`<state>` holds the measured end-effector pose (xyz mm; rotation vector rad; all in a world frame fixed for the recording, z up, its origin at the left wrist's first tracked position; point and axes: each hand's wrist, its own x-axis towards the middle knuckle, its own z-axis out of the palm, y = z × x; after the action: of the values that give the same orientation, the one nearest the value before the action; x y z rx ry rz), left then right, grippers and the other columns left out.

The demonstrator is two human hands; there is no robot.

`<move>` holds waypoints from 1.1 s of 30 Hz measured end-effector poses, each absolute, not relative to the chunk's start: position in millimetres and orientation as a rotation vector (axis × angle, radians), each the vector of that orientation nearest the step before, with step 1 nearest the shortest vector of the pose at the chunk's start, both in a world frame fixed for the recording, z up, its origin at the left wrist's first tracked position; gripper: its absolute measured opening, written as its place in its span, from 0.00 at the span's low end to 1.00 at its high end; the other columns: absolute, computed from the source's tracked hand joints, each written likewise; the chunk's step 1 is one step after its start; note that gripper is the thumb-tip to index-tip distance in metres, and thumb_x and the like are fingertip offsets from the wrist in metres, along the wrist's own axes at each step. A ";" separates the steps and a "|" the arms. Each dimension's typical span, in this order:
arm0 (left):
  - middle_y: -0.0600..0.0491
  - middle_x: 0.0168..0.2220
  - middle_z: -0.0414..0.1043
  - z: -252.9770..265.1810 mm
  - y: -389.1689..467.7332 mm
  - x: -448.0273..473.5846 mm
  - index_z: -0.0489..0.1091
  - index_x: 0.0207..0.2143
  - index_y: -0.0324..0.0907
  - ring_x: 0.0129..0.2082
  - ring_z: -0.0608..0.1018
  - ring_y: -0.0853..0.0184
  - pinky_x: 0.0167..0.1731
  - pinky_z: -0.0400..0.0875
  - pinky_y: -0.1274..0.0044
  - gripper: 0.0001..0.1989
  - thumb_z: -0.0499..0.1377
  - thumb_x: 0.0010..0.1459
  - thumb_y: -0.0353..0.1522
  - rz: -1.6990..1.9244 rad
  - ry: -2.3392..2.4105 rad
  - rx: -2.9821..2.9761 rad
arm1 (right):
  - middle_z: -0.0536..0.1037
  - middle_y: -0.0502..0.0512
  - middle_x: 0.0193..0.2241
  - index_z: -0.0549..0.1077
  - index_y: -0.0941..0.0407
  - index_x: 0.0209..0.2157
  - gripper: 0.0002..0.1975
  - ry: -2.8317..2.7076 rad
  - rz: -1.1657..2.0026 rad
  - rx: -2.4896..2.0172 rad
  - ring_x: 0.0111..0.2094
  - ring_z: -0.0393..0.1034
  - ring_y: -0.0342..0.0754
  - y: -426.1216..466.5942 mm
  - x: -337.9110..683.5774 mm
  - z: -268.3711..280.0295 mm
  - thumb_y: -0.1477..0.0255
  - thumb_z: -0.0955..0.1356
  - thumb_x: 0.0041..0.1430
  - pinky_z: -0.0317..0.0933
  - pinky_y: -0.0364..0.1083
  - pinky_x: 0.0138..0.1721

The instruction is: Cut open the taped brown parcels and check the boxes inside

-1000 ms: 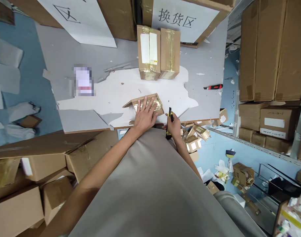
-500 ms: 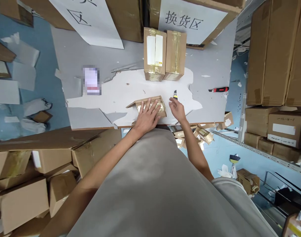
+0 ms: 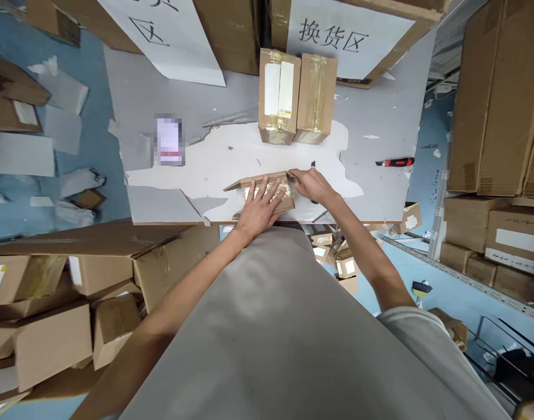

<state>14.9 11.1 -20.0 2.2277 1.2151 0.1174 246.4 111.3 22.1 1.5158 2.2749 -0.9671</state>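
A small taped cardboard box (image 3: 288,200) lies near the table's front edge, one flap standing out at its left end. My left hand (image 3: 258,209) rests flat on top of it with the fingers spread. At the box's upper right corner, the fingertips of my right hand (image 3: 313,185) are pressed together on the cardboard edge. A utility knife (image 3: 313,165) lies on the table, mostly covered by my right hand; only its ends show. Two taped cartons stand behind, the left carton (image 3: 279,96) with white labels and the right carton (image 3: 316,99) plain.
A red and black utility knife (image 3: 395,162) lies at the table's right. A blurred-out phone-like object (image 3: 169,141) is on the left. Large boxes with a paper sign (image 3: 332,41) line the back. Cartons (image 3: 52,344) crowd the lower left; more are stacked on the right shelf (image 3: 514,230).
My right hand has moved from beside the utility knife to the box's upper right corner and gripped it. My left hand stays on the box. The camera view has shifted slightly.
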 end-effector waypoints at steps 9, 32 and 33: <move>0.43 0.87 0.43 -21.0 8.7 11.0 0.54 0.85 0.43 0.87 0.36 0.42 0.82 0.32 0.38 0.39 0.57 0.77 0.40 0.098 1.216 2.227 | 0.87 0.64 0.60 0.78 0.57 0.65 0.24 2.039 -1.334 1.922 0.55 0.87 0.63 79.1 263.4 -4.3 0.65 0.74 0.72 0.77 0.56 0.60; 0.43 0.87 0.42 -24.0 8.4 17.4 0.52 0.85 0.43 0.87 0.32 0.44 0.82 0.28 0.38 0.40 0.57 0.75 0.35 0.126 1.218 2.215 | 0.84 0.58 0.40 0.79 0.53 0.39 0.07 2.357 -1.254 1.783 0.40 0.78 0.56 49.5 244.0 -27.4 0.74 0.67 0.67 0.70 0.50 0.47; 0.43 0.87 0.42 -23.5 8.9 17.7 0.53 0.85 0.42 0.86 0.32 0.45 0.82 0.28 0.38 0.40 0.56 0.75 0.35 0.121 1.216 2.216 | 0.83 0.58 0.39 0.77 0.53 0.38 0.07 2.368 -1.210 1.828 0.39 0.77 0.56 46.4 242.2 -29.2 0.75 0.66 0.67 0.69 0.50 0.46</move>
<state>17.7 8.9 -23.5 2.2164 1.2159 0.1210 242.2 46.4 -29.2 1.8282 2.3676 -1.2103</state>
